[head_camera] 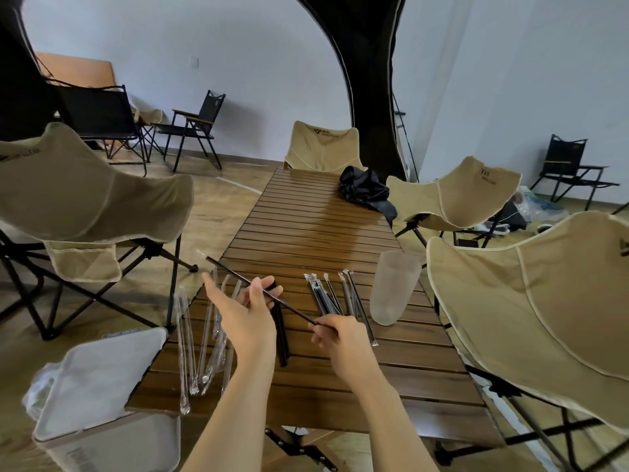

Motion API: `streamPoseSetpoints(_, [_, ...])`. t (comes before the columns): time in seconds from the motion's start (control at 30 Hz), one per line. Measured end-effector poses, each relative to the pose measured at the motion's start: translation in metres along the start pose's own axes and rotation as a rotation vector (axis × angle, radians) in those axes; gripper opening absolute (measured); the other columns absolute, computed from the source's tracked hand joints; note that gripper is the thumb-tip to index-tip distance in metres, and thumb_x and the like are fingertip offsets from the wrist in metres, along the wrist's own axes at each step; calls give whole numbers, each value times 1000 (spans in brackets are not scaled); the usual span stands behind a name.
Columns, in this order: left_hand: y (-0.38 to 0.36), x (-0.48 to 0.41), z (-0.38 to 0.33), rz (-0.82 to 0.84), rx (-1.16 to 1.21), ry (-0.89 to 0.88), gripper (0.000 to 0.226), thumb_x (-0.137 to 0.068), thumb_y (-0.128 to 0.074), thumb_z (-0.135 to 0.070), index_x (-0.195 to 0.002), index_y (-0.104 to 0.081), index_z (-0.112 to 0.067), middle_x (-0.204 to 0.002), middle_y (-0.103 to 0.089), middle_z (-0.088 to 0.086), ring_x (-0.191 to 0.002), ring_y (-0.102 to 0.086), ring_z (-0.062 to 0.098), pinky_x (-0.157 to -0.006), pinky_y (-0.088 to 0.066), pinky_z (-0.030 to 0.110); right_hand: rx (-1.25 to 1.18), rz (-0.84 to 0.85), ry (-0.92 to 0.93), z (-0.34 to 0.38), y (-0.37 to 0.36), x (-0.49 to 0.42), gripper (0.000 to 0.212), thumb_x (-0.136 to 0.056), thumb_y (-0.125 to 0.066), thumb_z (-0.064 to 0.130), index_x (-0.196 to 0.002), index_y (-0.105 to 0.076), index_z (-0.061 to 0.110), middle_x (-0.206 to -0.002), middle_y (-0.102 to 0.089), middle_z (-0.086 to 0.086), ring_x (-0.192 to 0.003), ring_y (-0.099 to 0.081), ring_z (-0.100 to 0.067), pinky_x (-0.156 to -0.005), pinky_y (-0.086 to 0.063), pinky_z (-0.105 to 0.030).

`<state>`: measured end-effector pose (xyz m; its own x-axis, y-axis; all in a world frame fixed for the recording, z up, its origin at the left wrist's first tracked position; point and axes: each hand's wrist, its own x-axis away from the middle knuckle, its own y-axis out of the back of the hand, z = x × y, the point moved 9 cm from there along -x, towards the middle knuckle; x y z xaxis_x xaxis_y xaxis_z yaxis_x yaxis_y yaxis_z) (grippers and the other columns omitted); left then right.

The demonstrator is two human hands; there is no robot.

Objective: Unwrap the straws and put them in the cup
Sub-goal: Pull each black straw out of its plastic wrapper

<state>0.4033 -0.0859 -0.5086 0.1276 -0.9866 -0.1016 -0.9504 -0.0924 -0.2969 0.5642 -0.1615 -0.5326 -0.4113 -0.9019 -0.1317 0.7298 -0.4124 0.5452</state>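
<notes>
Right fingers (323, 330) pinch the black straw (296, 311) at its near end — left fingers (262, 291) curl round its middle.

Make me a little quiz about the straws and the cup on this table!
1. True or false: the frosted cup already has straws in it.
2. What do the left hand and the right hand hold between them? A) a spoon B) a black straw C) the cup
3. Fill the gap: the empty clear wrappers lie at the ___ edge of the slatted table, on the person's own side.

Key: 1 false, the cup is empty; 2 B; 3 left.
</notes>
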Motion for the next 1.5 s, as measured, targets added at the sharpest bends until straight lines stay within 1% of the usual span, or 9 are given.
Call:
streamPoseSetpoints(0.1, [-4, -3, -1, 15, -48, 17, 22, -102, -39, -22, -110, -60, -21, -96, -71, -1, -81, -70, 5, -84, -56, 32, 50, 14, 69, 12, 1, 3, 20, -95, -50, 18, -96, -68, 11, -69, -58, 14, -66, -56, 6, -70, -45, -12])
streamPoseSetpoints(0.2, [-7, -3, 2, 32, -22, 78, 28, -102, -37, -22, -85, -59, -23, -91, -71, -3, -89, -69, 11, -88, -53, 35, 80, -35, 117, 21, 8, 4, 22, -94, -52, 22, -86, -70, 13, -67, -61, 10, -63, -57, 1, -66, -44, -12])
streamPoseSetpoints(0.47, [-28, 7, 10, 178, -52, 175, 29, -102, -37, -26, -79, -54, -22, -88, -72, -10, -98, -65, 8, -91, -46, 32, 100, -107, 119, 22, 19, 3, 24, -93, -53, 20, -83, -70, 6, -67, -64, -2, -62, -56, -5, -65, -43, -14])
streamPoseSetpoints(0.6, [-39, 14, 11, 264, -90, 183, 31, -102, -37, -27, -78, -56, -23, -94, -73, -10, -101, -64, 8, -97, -43, 36, 102, -72, 115, 20, 19, 4, 17, -94, -53, 21, -91, -69, 16, -66, -60, 11, -63, -58, -1, -66, -44, -10])
streamPoseSetpoints(0.77, [-19, -3, -5, 179, -46, 129, 22, -101, -38, -29, -104, -60, -29, -106, -67, -15, -102, -62, 4, -92, -46, 31, 28, -24, 97, 13, 19, -3, 13, -93, -54, 21, -91, -67, 24, -64, -59, 13, -66, -58, 5, -71, -44, -14])
streamPoseSetpoints(0.9, [3, -15, -4, 59, 84, 187, 30, -102, -36, -31, -86, -60, -26, -102, -71, -12, -103, -65, 6, -96, -45, 35, 16, -21, 83, 10, 15, -5, 15, -93, -54, 20, -91, -70, 20, -67, -61, 11, -69, -60, -3, -74, -45, -16])
streamPoseSetpoints(1.23, [-21, -1, -1, 130, 114, 261, 36, -104, -30, -31, -71, -41, -24, -94, -73, -10, -105, -61, 5, -86, -42, 32, 80, -63, 81, 15, 16, -7, 17, -94, -53, 16, -98, -68, 9, -72, -58, 3, -69, -54, 0, -70, -40, -7])
streamPoseSetpoints(1.33, [-27, 2, 0, 155, 90, 258, 36, -104, -30, -31, -70, -41, -24, -96, -74, -8, -105, -61, 6, -86, -41, 33, 126, -48, 83, 17, 16, -8, 22, -95, -51, 15, -94, -68, 1, -74, -61, -3, -69, -55, -7, -72, -43, -13])
streamPoseSetpoints(1.5, [-31, 9, 7, 172, 57, 261, 36, -103, -31, -31, -71, -44, -23, -93, -73, -6, -102, -62, 7, -85, -43, 31, 75, -126, 118, 19, 22, -4, 19, -90, -52, 7, -90, -71, 2, -64, -56, 12, -60, -50, -1, -58, -39, -6])
